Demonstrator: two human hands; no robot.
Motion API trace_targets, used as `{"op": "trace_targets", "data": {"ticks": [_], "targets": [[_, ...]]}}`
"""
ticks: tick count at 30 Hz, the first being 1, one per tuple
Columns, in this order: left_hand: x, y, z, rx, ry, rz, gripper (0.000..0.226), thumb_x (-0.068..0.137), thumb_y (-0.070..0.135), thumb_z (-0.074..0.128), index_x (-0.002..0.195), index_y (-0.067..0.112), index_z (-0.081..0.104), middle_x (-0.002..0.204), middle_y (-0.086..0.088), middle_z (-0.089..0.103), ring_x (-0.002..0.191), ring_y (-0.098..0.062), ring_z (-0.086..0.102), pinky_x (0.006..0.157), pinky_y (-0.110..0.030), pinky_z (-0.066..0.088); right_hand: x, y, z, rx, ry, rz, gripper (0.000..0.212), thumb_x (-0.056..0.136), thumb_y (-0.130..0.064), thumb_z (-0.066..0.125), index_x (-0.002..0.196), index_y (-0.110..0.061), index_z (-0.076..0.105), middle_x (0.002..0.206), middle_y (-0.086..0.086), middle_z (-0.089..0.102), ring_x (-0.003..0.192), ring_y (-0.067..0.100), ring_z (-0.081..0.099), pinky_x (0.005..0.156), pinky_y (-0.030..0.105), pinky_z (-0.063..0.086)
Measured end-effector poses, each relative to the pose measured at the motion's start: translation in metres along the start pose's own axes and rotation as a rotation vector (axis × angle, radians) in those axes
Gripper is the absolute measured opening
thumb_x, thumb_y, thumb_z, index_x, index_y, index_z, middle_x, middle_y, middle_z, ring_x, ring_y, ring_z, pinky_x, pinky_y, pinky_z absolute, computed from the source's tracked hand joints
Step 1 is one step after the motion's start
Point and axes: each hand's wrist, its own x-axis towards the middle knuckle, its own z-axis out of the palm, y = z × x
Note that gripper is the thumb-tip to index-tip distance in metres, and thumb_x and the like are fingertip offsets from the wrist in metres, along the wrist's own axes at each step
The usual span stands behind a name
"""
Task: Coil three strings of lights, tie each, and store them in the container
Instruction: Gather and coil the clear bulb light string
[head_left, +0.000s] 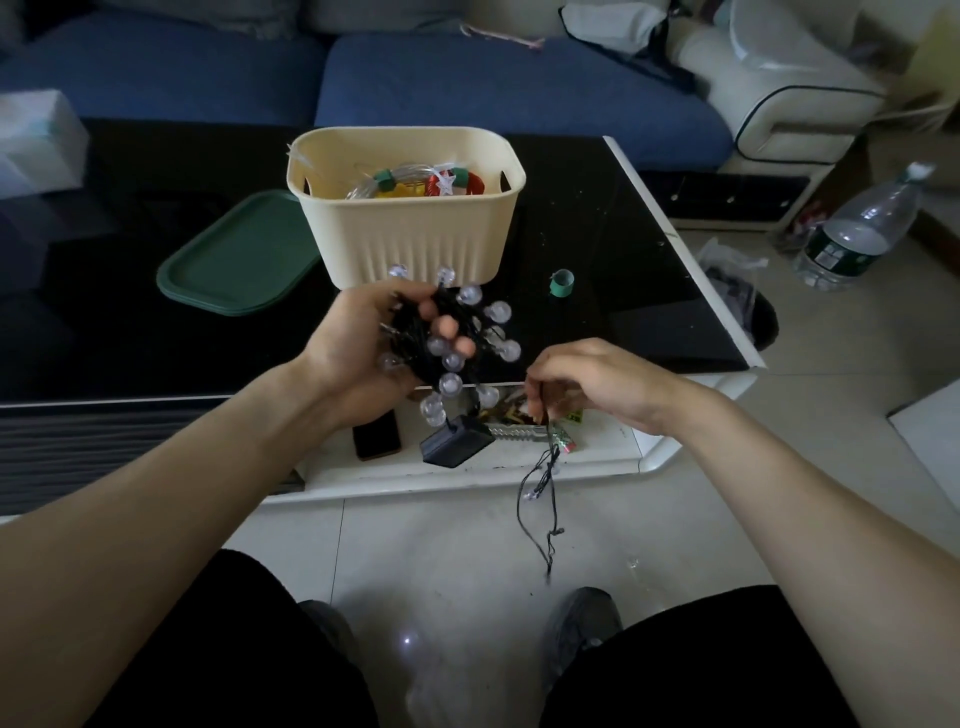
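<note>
My left hand (358, 348) grips a coiled bundle of black-wired lights (457, 338) with clear round bulbs, held in front of the cream container (405, 244). A black battery box (456, 439) hangs below the bundle. My right hand (587, 379) pinches the loose tail of the same black wire (540, 499), which dangles toward the floor. Inside the container lie coiled lights: a clear string with a green tie (384, 180) and a coloured one with a star (447, 183). A green tie roll (562, 283) stands on the black table right of the container.
A green lid (239, 260) lies left of the container on the black table (623, 234). A phone (376, 436) and small items sit on the table's lower white shelf. A blue sofa is behind, a plastic bottle (857, 234) and bin (748, 306) at right.
</note>
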Motion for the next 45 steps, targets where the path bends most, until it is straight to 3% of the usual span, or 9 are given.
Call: {"op": "trace_targets", "data": {"ticks": [6,11,15,20,23,27,31,34,45], "targets": [[0.007,0.003,-0.008,-0.195,0.125,0.136,0.026,0.097,0.019,0.046,0.072,0.015,0.046,0.066,-0.005,0.060,0.066,-0.024,0.065,0.059,-0.028,0.052,0.004,0.000,0.010,0.045,-0.076,0.013,0.015,0.098,-0.024,0.062,0.102,-0.010,0.063,0.085,0.012,0.072,0.085,0.028,0.071,0.093,0.047,0.052],[0.012,0.006,-0.017,-0.244,0.229,0.213,0.023,0.099,0.020,0.048,0.077,0.013,0.048,0.074,-0.011,0.066,0.079,-0.029,0.065,0.080,-0.033,0.058,-0.001,0.001,0.019,-0.286,-0.102,0.095,0.018,0.101,-0.019,0.060,0.092,-0.006,0.069,0.078,0.005,0.073,0.073,0.015,0.071,0.064,0.018,0.052],[0.012,0.003,-0.015,-0.211,0.188,0.238,0.023,0.100,0.027,0.046,0.093,0.006,0.052,0.089,-0.017,0.062,0.084,-0.029,0.059,0.100,-0.042,0.050,-0.007,-0.007,0.038,-0.476,-0.129,0.038,0.024,0.104,-0.025,0.053,0.095,-0.014,0.072,0.070,-0.004,0.069,0.065,0.011,0.067,0.072,0.035,0.057],[0.010,-0.004,-0.011,0.081,0.116,0.166,0.047,0.099,0.037,0.044,0.116,-0.005,0.059,0.090,-0.023,0.069,0.084,-0.036,0.066,0.101,-0.050,0.050,-0.012,-0.019,0.051,-0.547,-0.088,-0.094,0.027,0.105,-0.029,0.049,0.100,-0.022,0.075,0.046,-0.011,0.051,0.048,0.014,0.043,0.051,0.035,0.037],[0.003,-0.012,-0.001,0.314,0.082,0.082,0.035,0.100,0.033,0.046,0.098,0.002,0.062,0.096,-0.024,0.072,0.089,-0.035,0.067,0.093,-0.045,0.053,-0.015,-0.022,0.045,-0.519,-0.051,-0.137,0.026,0.103,-0.029,0.053,0.100,-0.021,0.077,0.042,-0.014,0.048,0.042,0.007,0.036,0.047,0.024,0.031],[0.005,-0.020,0.002,0.470,-0.001,0.001,0.041,0.097,0.030,0.053,0.101,-0.006,0.069,0.100,-0.022,0.073,0.088,-0.030,0.068,0.079,-0.032,0.054,-0.018,-0.022,0.034,-0.479,0.006,-0.190,0.021,0.096,-0.035,0.065,0.084,-0.025,0.079,0.062,-0.006,0.067,0.058,0.014,0.063,0.058,0.029,0.051],[0.007,-0.027,0.002,0.613,-0.015,0.029,0.029,0.094,0.027,0.062,0.085,0.002,0.073,0.090,-0.019,0.074,0.087,-0.028,0.069,0.090,-0.042,0.052,-0.021,-0.022,0.026,-0.359,0.088,-0.247,0.020,0.091,-0.030,0.073,0.073,-0.021,0.075,0.060,-0.006,0.069,0.053,0.006,0.063,0.051,0.015,0.046],[0.007,-0.035,0.003,0.641,-0.082,-0.003,0.037,0.096,0.024,0.060,0.098,-0.012,0.069,0.094,-0.029,0.071,0.086,-0.036,0.067,0.093,-0.047,0.053,-0.021,-0.022,0.023,-0.335,0.147,-0.304,0.013,0.085,-0.025,0.080,0.078,-0.015,0.077,0.066,-0.006,0.074,0.055,0.001,0.064,0.055,0.010,0.044],[0.003,-0.029,0.004,0.567,-0.264,-0.166,0.030,0.084,0.029,0.061,0.077,0.000,0.067,0.073,-0.020,0.062,0.068,-0.028,0.063,0.066,-0.030,0.054,-0.014,-0.018,0.019,-0.345,0.310,-0.356,0.037,0.057,-0.040,0.096,0.077,-0.024,0.070,0.072,-0.003,0.071,0.062,0.003,0.064,0.061,0.024,0.056]]}}
